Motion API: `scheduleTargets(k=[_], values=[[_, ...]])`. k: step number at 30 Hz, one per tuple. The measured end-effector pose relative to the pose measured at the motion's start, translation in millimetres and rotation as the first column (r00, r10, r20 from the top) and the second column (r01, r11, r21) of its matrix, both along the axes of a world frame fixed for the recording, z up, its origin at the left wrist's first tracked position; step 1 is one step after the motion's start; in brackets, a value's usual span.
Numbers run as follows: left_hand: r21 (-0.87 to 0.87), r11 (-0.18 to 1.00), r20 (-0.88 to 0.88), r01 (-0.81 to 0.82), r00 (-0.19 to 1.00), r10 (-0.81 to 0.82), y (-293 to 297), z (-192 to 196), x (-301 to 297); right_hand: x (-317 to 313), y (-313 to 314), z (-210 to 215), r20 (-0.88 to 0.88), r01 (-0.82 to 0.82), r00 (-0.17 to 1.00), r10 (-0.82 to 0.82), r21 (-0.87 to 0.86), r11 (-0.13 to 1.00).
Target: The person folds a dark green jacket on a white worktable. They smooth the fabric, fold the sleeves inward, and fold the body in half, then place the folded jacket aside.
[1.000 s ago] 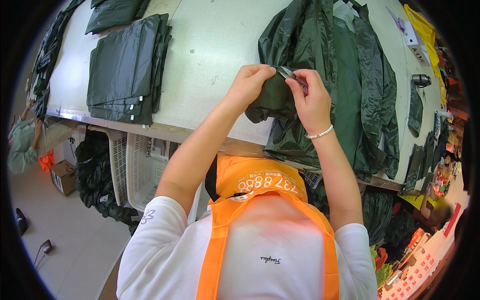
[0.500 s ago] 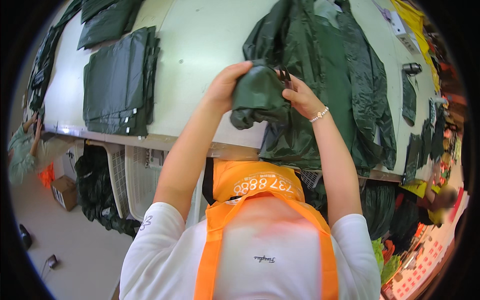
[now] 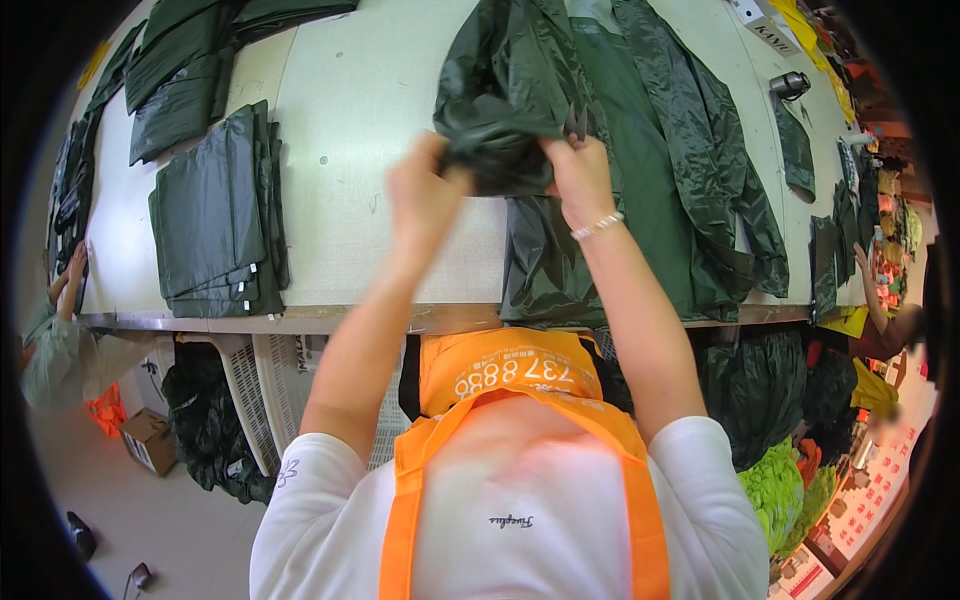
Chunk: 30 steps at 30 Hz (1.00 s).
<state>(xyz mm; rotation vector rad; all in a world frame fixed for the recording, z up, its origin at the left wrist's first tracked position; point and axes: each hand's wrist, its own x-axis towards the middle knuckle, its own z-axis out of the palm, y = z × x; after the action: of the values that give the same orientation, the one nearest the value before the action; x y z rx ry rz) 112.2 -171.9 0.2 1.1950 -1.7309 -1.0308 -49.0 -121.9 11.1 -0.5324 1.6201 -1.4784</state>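
Note:
A dark green, shiny jacket (image 3: pixel 640 190) lies spread on the table, its lower edge near the table's front. Above its left side, my two hands stretch a bunched, hood-like part (image 3: pixel 500 140) of dark green cloth between them. My left hand (image 3: pixel 425 180), smeared by motion, is closed on the left edge of this cloth. The right edge is pinched by my right hand (image 3: pixel 580 175), which also keeps a small pair of dark thread snips (image 3: pixel 575 122) in its grip, blades pointing up and away.
Folded dark green garments (image 3: pixel 215 215) are stacked on the table (image 3: pixel 350 240) to the left, more behind. A black flask (image 3: pixel 790 86) and a white box (image 3: pixel 765 25) stand far right. White plastic baskets (image 3: pixel 285 390) sit under the front edge. Other people's hands (image 3: pixel 75 270) show at both sides.
Both hands have moved farther away from me and slightly left, turning the hood-like cloth so its opening faces up more. My view has shifted a little.

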Motion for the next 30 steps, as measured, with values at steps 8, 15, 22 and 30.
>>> scheduleTargets(k=[8,15,22,30], values=[[0.290,0.902,-0.443,0.319,0.881,-0.170,-8.5,21.5,20.1,12.4,43.5,37.9,-0.412,-0.400,0.841,0.351,-0.035,0.916],[-0.224,0.963,-0.066,-0.151,0.988,0.140,8.5,28.9,38.8,-15.7,48.0,26.3,-0.723,-0.047,0.664,-0.191,-0.295,0.954],[-0.158,0.987,-0.156,0.007,0.987,-0.031,24.9,42.8,39.9,20.4,76.6,38.9,-0.555,-0.551,0.698,0.452,-0.014,0.835],[-0.535,0.836,0.060,-0.121,0.982,0.180,24.6,30.3,47.4,2.6,82.5,23.1,-0.718,-0.102,0.679,-0.152,-0.297,0.949]])
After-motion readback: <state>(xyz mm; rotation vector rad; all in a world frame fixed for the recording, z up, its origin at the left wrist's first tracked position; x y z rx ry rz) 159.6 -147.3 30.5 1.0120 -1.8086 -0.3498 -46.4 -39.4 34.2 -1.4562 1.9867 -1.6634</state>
